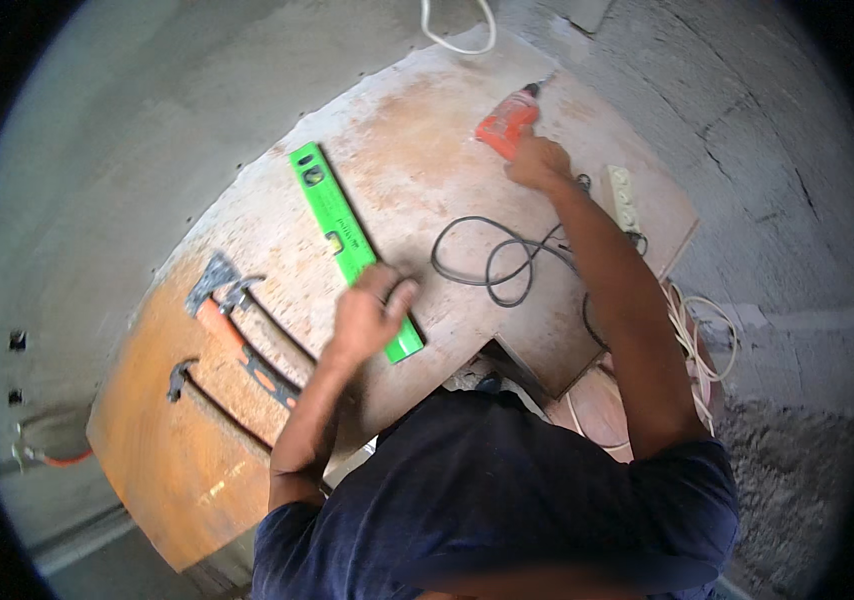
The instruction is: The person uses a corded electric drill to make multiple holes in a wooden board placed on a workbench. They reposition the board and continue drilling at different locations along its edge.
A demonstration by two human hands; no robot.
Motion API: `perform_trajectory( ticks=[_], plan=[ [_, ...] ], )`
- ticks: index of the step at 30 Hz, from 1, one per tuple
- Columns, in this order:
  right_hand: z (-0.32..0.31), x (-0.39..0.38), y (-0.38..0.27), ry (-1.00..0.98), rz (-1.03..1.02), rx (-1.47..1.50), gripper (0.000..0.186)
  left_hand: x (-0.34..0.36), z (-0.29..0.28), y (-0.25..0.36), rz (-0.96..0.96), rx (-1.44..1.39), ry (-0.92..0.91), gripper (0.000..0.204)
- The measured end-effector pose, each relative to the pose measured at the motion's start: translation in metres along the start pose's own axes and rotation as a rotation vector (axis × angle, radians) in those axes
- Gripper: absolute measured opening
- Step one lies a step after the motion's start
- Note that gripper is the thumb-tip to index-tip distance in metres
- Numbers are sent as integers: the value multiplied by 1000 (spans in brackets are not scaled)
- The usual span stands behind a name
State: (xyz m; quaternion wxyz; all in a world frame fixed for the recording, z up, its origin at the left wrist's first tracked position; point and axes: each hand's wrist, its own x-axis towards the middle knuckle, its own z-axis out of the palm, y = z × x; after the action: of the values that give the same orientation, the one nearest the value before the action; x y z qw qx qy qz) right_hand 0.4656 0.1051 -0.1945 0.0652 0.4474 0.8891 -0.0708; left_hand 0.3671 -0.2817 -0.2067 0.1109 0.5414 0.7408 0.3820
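Observation:
My right hand (539, 163) is closed round the grip of a red power drill (507, 122) at the far right of the wooden board. Its dark chuck and bit point away toward the upper right. My left hand (372, 315) is closed over the lower part of a bright green spirit level (332, 215), its fingers slightly blurred. Lying aslant, the level shows two vials, and its near end (405, 343) sticks out past my hand. To the left of my left forearm lie an axe (217, 300) with an orange and black handle and a claw hammer (202, 395).
A dark cable (487, 270) loops across the board (417, 130) between my arms. Beside my right forearm sits a white power strip (621, 198). Another hammer (272, 330) lies by the axe. White cords (697, 340) hang at the right edge. Grey walls (197, 100) stand behind.

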Motion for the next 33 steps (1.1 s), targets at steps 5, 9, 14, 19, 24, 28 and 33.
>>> perform_trajectory(
  ticks=[5,9,14,19,24,28,33],
  plan=[
    [-17,-6,7,15,-24,-44,68,-19,56,42,266,63,-388,41],
    [-37,-25,33,-20,-69,-216,68,-32,78,43,302,177,-461,51],
    [-64,-64,97,60,-69,-270,68,-25,91,48,277,94,-342,47],
    [-82,-110,148,244,-82,-241,72,50,142,93,366,-15,-66,41],
    [-94,-158,191,425,-92,-187,80,158,244,142,263,125,-141,68],
    [-99,-188,214,544,-128,-130,79,179,297,169,120,124,-293,75],
    [-93,-211,231,589,-157,-115,78,173,319,184,239,100,-313,71]
  ],
)
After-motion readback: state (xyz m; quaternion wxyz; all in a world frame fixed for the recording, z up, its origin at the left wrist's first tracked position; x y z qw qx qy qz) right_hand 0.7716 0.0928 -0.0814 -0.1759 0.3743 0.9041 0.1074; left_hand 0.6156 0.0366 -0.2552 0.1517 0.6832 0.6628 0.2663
